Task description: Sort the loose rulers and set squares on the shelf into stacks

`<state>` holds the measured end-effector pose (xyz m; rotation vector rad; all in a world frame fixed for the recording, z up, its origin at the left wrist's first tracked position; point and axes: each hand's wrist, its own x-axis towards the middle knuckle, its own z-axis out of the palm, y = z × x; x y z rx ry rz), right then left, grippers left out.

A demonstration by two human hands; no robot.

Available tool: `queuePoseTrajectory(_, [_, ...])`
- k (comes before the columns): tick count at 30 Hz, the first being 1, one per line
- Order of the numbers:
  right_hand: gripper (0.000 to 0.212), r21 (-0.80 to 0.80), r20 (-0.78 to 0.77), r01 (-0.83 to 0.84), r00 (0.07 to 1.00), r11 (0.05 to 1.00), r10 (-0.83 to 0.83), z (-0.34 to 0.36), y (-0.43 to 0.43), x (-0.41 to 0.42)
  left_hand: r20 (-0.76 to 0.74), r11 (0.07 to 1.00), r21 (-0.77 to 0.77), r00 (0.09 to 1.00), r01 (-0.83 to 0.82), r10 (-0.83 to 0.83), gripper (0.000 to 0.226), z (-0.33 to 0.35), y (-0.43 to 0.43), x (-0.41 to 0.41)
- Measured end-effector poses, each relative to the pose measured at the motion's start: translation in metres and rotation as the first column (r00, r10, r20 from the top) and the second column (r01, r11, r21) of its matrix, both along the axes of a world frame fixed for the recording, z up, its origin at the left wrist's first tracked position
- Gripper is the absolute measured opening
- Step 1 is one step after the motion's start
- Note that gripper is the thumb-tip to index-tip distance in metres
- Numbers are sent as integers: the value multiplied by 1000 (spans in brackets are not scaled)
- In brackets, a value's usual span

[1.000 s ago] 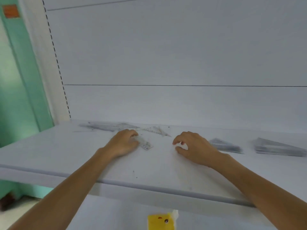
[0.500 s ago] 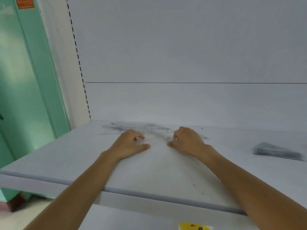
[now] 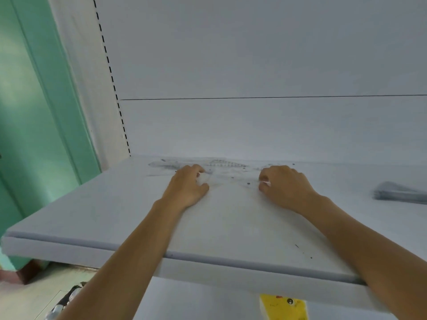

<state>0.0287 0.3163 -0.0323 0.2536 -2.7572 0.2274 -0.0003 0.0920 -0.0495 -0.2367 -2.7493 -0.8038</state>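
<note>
Both hands rest on the white shelf (image 3: 138, 229), toward its back. Left hand (image 3: 187, 188): fingers curled, tips down on a clear plastic piece (image 3: 227, 180) lying flat between the two hands, thumb on the shelf surface. Right hand (image 3: 285, 187): fingers likewise curled, tips at the other end of what looks like the same piece. Whether either hand pinches the plastic or only presses on it — cannot tell; the material is transparent and its edges are faint. The loose rulers and set squares (image 3: 217, 163) lie jumbled just behind the hands, near the back panel. One finished stack (image 3: 399, 192) sits well apart at the right. Judged step: working one loose piece free for a stack. Risks: the plastic is thin, flat and likely slick on the smooth shelf, so fingertips may slide off its edge instead of lifting it. Dragging it could rake the jumble behind and scatter it further. With outlines this hard to read, a ruler could end up among set squares. Against half a second ago: the hands are spread wider — then the fingertips nearly met, now the right hand sits clearly off to the right. Against one second ago: the small printed ruler end by the left hand is no longer seen, and the second stack beside the right wrist is out of sight.
</note>
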Motion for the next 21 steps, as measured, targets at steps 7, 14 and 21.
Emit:
queuePoseTrajectory(7, [25, -240, 33, -52, 998, 969, 62, -2, 1, 1, 79, 968, -234, 990, -93, 114, 38, 1, 3, 2])
queuePoseTrajectory(14, [19, -362, -75, -18, 997, 932, -10, 1, 6, -2, 101, 933, -356, 990, -58, 101, 39, 7, -1, 6])
queuePoseTrajectory(21, [25, -348, -41, 37, 998, 937, -54, -2, 12, -6, -66, 898, -434, 997, -72, 48, 38, 8, 16, 20])
